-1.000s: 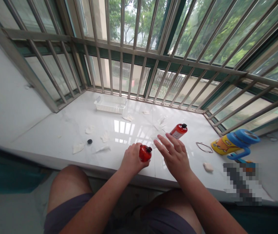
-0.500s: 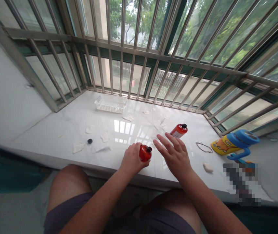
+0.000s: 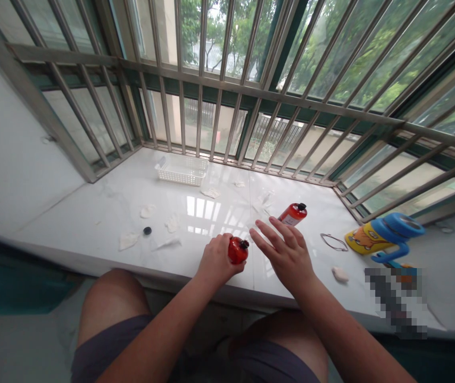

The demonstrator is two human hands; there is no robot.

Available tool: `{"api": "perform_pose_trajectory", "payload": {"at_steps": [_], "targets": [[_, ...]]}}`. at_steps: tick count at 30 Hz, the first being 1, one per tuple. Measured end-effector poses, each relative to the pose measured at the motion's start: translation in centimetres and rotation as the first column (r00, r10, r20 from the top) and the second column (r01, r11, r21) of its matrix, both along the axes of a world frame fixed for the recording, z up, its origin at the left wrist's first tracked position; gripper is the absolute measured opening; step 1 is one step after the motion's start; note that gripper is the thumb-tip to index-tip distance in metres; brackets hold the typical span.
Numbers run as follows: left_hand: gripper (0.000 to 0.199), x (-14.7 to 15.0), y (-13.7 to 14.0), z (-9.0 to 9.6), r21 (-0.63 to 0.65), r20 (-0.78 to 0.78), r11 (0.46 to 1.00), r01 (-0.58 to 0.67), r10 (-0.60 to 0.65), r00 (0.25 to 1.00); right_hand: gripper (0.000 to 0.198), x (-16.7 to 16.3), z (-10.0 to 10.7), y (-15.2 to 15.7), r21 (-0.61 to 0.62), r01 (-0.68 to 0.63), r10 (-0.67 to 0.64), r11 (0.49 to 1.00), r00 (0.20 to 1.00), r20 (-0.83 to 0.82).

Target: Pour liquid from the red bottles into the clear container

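My left hand [image 3: 217, 259] is wrapped round a red bottle [image 3: 237, 251] with a small black top, near the front edge of the white ledge. To its right, my right hand [image 3: 285, 252] hovers with fingers spread and holds nothing. Just beyond those fingers is a second red bottle [image 3: 293, 214] with a black cap and a pale label, its lower part hidden by the hand. A small round black cap [image 3: 147, 231] lies on the ledge to the left.
Crumpled white tissues [image 3: 172, 223] and clear plastic scraps lie about. A white plastic basket [image 3: 182, 171] stands at the back by the window bars. On the right are a cord loop [image 3: 334, 242], a pale lump [image 3: 339, 275] and a blue-and-yellow flask [image 3: 382, 234].
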State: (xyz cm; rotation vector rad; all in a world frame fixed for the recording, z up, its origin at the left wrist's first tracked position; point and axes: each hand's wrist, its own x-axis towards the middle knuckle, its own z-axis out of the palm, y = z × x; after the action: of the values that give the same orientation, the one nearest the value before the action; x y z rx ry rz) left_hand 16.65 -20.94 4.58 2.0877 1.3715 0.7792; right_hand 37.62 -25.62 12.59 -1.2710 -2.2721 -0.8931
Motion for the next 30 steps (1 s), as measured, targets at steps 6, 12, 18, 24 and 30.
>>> {"api": "perform_pose_trajectory", "payload": {"at_steps": [6, 12, 18, 24, 30], "targets": [[0.066, -0.1, 0.0, 0.1, -0.01, 0.004, 1.0, 0.004, -0.004, 1.0, 0.048, -0.2, 0.4, 0.0, 0.003, -0.005, 0.005, 1.0, 1.0, 0.025], [0.066, 0.0, 0.0, -0.1, -0.006, 0.011, 1.0, 0.004, -0.004, 1.0, 0.047, -0.3, 0.6, 0.0, 0.007, -0.017, 0.017, 1.0, 0.999, 0.032], [0.067, 0.1, 0.1, 0.0, -0.033, 0.002, 0.999, -0.001, 0.001, 1.0, 0.046, -0.4, 0.9, -0.1, -0.011, -0.034, 0.034, 0.999, 0.999, 0.025], [0.068, 0.0, 0.1, -0.1, -0.035, 0.011, 0.999, 0.003, -0.002, 1.0, 0.044, -0.6, 1.2, -0.1, 0.005, -0.036, 0.036, 0.999, 0.999, 0.032], [0.066, -0.1, 0.0, -0.1, -0.03, 0.018, 1.0, 0.004, -0.004, 1.0, 0.043, -0.8, 1.3, -0.1, 0.015, -0.039, 0.038, 0.999, 0.999, 0.035]]}}
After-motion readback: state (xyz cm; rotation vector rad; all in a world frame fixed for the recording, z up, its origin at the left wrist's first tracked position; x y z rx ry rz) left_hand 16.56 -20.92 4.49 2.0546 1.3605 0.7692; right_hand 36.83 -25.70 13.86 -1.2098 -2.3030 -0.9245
